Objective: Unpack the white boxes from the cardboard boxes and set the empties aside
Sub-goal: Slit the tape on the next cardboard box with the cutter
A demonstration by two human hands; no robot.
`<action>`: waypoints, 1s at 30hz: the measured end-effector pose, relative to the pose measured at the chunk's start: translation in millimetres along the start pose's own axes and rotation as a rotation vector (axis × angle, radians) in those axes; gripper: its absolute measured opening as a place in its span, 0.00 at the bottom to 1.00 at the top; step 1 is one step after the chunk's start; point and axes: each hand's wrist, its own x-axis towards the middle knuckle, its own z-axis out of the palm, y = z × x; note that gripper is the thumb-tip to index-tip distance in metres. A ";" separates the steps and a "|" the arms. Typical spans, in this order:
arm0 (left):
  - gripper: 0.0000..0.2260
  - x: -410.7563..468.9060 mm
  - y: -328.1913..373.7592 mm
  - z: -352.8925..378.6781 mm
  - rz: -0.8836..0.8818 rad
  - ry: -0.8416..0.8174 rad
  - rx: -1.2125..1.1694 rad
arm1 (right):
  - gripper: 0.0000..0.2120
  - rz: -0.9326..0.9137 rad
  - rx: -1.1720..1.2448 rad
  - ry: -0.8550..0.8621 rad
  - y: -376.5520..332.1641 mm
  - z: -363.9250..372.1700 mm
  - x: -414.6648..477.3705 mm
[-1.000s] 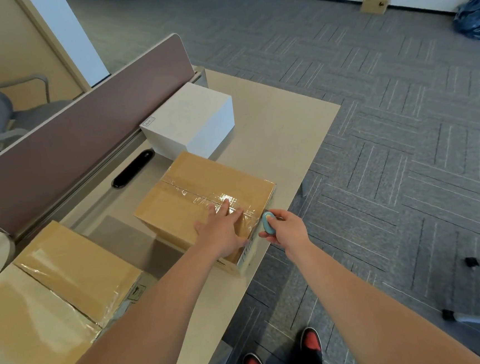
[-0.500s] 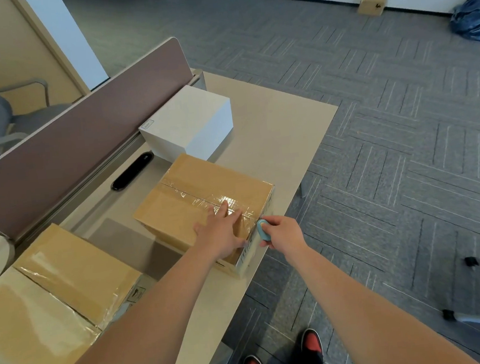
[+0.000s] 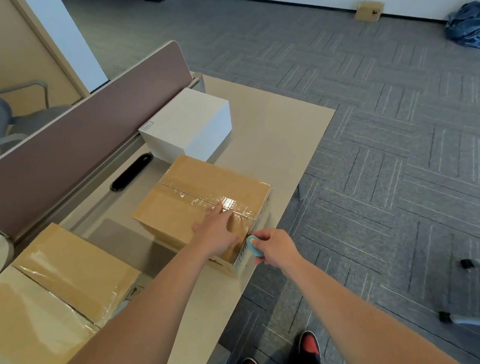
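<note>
Left hand [image 3: 217,230] flat, fingers straight, on taped cardboard box [image 3: 193,191] at counter [image 3: 281,137] near edge, prob. steadying it; right hand [image 3: 276,247] grips blue cutter [image 3: 253,246] at tape end; white box [image 3: 190,122] by far edge.

On the desk [image 3: 275,138], box [image 3: 188,122] behind carton [image 3: 188,198] (another carton [image 3: 72,272] to its left)

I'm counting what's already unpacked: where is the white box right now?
In the head view, the white box sits left of centre at the desk's far end, beside the brown divider, just beyond the taped cardboard box under the left hand.
</note>
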 end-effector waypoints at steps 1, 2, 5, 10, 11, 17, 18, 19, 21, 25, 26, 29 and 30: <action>0.31 -1.5 -1.1 -0.9 -0.009 0.019 -0.036 | 0.10 -0.001 -0.008 -0.001 -1.0 -0.9 -0.1; 0.28 -2.6 -2.9 -1.5 -0.018 0.042 -0.078 | 0.10 -0.002 -0.012 0.006 -2.0 -2.4 0.1; 0.24 -8.0 -7.1 -7.1 -0.038 0.099 -0.189 | 0.09 0.027 0.030 0.072 -4.7 -11.4 0.4; 0.22 -15.4 -3.1 -24.5 -0.062 0.154 -0.336 | 0.08 -0.002 0.087 0.143 -27.0 -31.7 -5.3; 0.21 -16.2 -1.6 -28.3 -0.062 0.171 -0.365 | 0.07 -0.017 0.084 0.151 -34.8 -35.5 -5.6; 0.17 -14.6 6.7 -45.6 -0.076 0.285 -0.554 | 0.07 -0.107 0.019 0.134 -81.3 -52.5 9.8; 0.16 -13.6 8.1 -48.4 -0.096 0.298 -0.576 | 0.07 -0.113 0.019 0.123 -87.6 -54.5 14.4; 0.15 -11.9 9.3 -50.6 -0.120 0.309 -0.597 | 0.07 -0.121 0.019 0.109 -93.3 -56.1 19.5; 0.13 -6.3 11.2 -52.9 -0.169 0.329 -0.632 | 0.07 -0.140 0.005 0.071 -101.8 -58.7 31.5; 0.11 8.1 20.9 -51.8 -0.269 0.372 -0.654 | 0.07 -0.170 -0.008 -0.008 -112.7 -68.7 62.1; 0.11 11.7 24.9 -51.4 -0.301 0.389 -0.661 | 0.07 -0.176 -0.011 -0.037 -115.0 -72.4 70.3; 0.10 17.9 40.1 -50.9 -0.404 0.429 -0.681 | 0.07 -0.193 -0.039 -0.145 -122.3 -82.9 89.9; 0.10 19.2 45.4 -51.6 -0.431 0.443 -0.672 | 0.07 -0.209 -0.059 -0.180 -125.3 -86.7 95.3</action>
